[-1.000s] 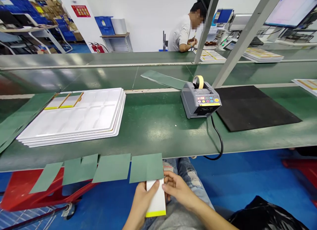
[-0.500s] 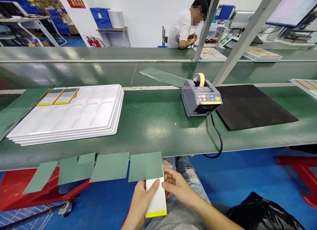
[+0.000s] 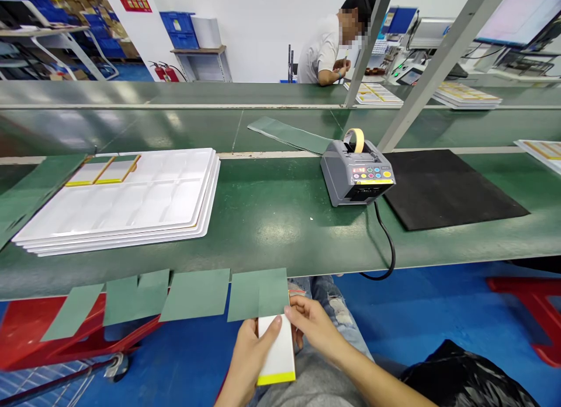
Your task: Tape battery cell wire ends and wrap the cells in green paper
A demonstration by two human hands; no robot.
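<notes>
Both my hands hold a white rectangular card with a yellow lower edge (image 3: 277, 355) over my lap, below the front edge of the green bench. My left hand (image 3: 249, 354) grips its left side, thumb on top. My right hand (image 3: 313, 327) pinches its upper right corner. The card's top end is tucked under a green sheet (image 3: 258, 293) hanging from the bench edge, one of several such sheets in a row.
A stack of white trays (image 3: 144, 211) with two yellow-edged cards in it lies at the left. A grey tape dispenser (image 3: 356, 174) with a cable stands at mid bench, beside a black mat (image 3: 442, 188). A person works at the far bench.
The view has shifted a little. My hands and the card stay almost where they were, the card's top staying under the green sheet.
</notes>
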